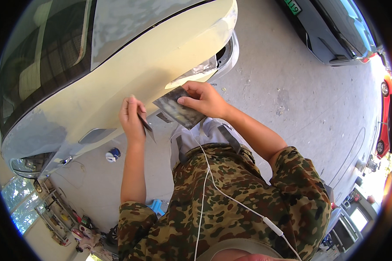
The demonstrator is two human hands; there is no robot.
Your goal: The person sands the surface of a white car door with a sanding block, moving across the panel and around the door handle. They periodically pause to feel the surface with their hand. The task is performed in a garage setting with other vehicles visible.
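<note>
Before me is a car's rear quarter panel [140,75], coated in pale yellow filler with grey patches. In my left hand [133,119] is a thin dark spreader blade [146,126], seen nearly edge-on. My right hand [206,99] grips a wide, flat metal plate [181,107] by its upper edge, thumb on its face; pale yellow smears mark the plate. Both hands are near the lower side of the panel, and the two tools are apart. Whether either tool touches the car cannot be told. Past the plate, a bare, silvery lamp recess [196,72] shows in the bodywork.
A small blue and white can [113,154] stands on the concrete floor [261,94] below the car. A dark car [333,36] is at the upper right, a red car [383,120] at the far right. Shelving with tools [55,212] and a light blue stool [156,207] are lower left.
</note>
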